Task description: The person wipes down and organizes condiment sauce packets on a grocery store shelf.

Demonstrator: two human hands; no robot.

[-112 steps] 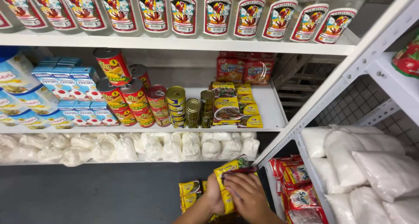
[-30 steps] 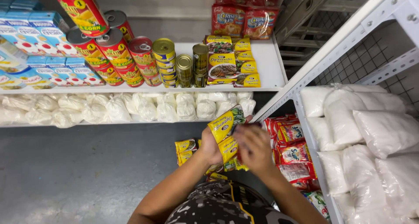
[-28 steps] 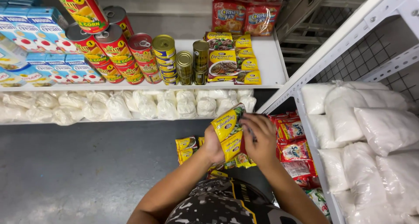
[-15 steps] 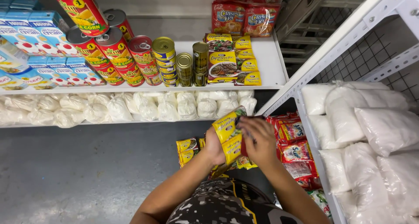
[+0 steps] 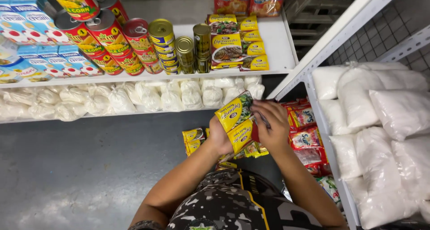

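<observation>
Yellow sachets (image 5: 236,122) stand tilted, clamped in the left hand (image 5: 219,138), right hand (image 5: 271,127) fingers pinching their right edge

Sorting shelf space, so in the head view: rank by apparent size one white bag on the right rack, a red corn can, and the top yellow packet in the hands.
1. White bag.
2. Red corn can and yellow packet: look alike; the packet is nearer the camera, so unranked.

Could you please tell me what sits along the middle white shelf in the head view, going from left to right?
Blue and white cartons → red corn cans → gold-lidded cans → yellow sachet packs.
</observation>
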